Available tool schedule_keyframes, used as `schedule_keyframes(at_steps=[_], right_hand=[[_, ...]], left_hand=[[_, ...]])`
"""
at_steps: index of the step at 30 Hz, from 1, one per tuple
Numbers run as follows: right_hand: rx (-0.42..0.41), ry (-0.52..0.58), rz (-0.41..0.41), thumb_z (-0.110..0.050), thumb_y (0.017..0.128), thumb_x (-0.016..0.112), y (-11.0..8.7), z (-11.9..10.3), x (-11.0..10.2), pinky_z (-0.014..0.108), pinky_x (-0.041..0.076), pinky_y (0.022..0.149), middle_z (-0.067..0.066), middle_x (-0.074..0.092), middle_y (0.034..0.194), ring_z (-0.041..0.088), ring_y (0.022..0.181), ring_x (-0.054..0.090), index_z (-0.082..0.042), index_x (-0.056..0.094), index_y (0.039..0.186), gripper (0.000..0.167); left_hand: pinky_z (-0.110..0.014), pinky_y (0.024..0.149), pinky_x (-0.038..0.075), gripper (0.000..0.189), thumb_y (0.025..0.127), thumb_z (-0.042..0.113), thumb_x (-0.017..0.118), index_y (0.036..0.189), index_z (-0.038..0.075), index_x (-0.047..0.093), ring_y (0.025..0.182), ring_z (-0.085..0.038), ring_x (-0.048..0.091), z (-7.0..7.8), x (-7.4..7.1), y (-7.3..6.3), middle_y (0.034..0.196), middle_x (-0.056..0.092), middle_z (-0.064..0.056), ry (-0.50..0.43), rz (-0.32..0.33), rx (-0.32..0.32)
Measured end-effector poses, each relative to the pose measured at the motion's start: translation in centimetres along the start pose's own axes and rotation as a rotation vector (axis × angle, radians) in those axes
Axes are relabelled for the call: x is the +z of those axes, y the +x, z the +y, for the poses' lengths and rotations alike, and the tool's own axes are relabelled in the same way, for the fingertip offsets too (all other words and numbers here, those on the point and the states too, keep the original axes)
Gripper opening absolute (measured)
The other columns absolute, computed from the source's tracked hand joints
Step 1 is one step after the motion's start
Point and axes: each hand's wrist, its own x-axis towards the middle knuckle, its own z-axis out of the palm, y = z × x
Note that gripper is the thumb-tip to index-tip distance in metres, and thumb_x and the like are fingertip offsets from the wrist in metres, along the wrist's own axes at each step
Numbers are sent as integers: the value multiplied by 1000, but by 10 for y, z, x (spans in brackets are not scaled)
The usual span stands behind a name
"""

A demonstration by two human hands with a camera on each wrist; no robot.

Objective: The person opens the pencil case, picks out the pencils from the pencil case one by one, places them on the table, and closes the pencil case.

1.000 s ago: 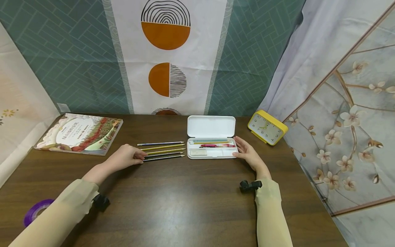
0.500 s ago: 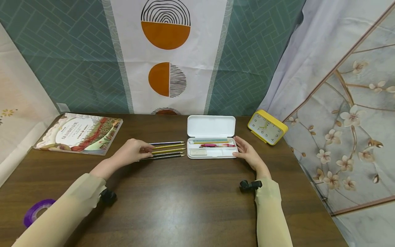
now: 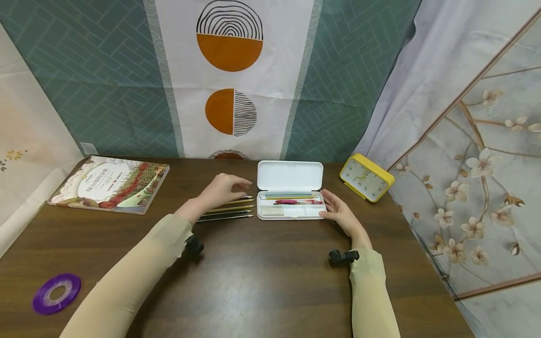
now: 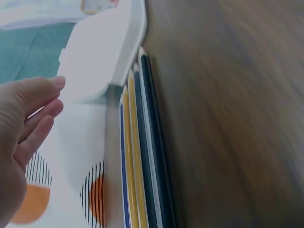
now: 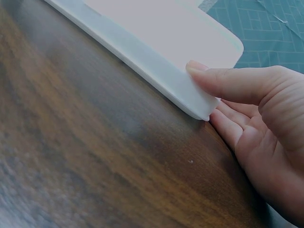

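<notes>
A white pencil case [image 3: 290, 176] lies with its lid up at the middle of the table. Inside are a few pencils [image 3: 287, 197], a red pen [image 3: 291, 202] and a white eraser [image 3: 272, 211]. My right hand [image 3: 341, 215] holds the case's right end; in the right wrist view, the thumb [image 5: 228, 84] lies over its rim and the fingers lie against the end. Left of the case, several pencils [image 4: 147, 142] lie side by side, tips toward it. My left hand [image 3: 221, 191] hovers over them with loosely bent fingers and nothing visible between them, hiding part of the row.
A picture book [image 3: 112, 184] lies at the back left, and a yellow alarm clock [image 3: 366, 177] stands right of the case. A purple ring-shaped roll [image 3: 42, 300] rests at the front left. A patterned cloth [image 3: 236, 145] hangs behind the table's back edge.
My left hand has moved right and away from me, from the pencils' back ends to above their tips near the case. My right hand has stayed at the case's end.
</notes>
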Motion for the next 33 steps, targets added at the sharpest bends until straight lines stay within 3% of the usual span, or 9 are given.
schedule_keyframes(at_steps=[7,15,21,27,33], right_hand=[[-24,5,-6,10,88,61,0,0,1,6,37,100,20,13,163,36,150,13,4,12,155,83],[-21,-2,-9,9,89,62,0,-1,0,9,36,105,20,13,163,35,150,13,3,12,155,83],[-16,6,-6,10,89,61,-1,-1,1,9,36,104,20,13,163,36,150,13,4,12,155,83],[-12,1,-5,8,89,62,-2,-3,0,16,32,112,19,13,163,35,150,13,3,12,155,83],[-15,-6,-7,7,89,62,-2,-4,1,16,33,111,19,13,163,34,151,14,3,12,155,83]], left_hand=[[-38,87,57,33,86,5,73,118,0,70,97,-24,71,10,18,29,110,73,-13,-33,-32,-31],[-36,88,56,34,86,5,73,120,2,69,100,-23,70,13,38,47,109,74,-12,23,-100,-63],[-36,89,56,33,88,4,70,121,3,69,101,-22,69,13,49,55,109,74,-10,16,-173,-83],[-33,88,56,31,87,3,71,119,3,70,98,-20,69,15,56,57,107,74,-9,25,-212,-81],[-33,88,56,30,88,7,71,118,4,70,100,-20,69,22,59,57,109,74,-9,83,-242,-83]])
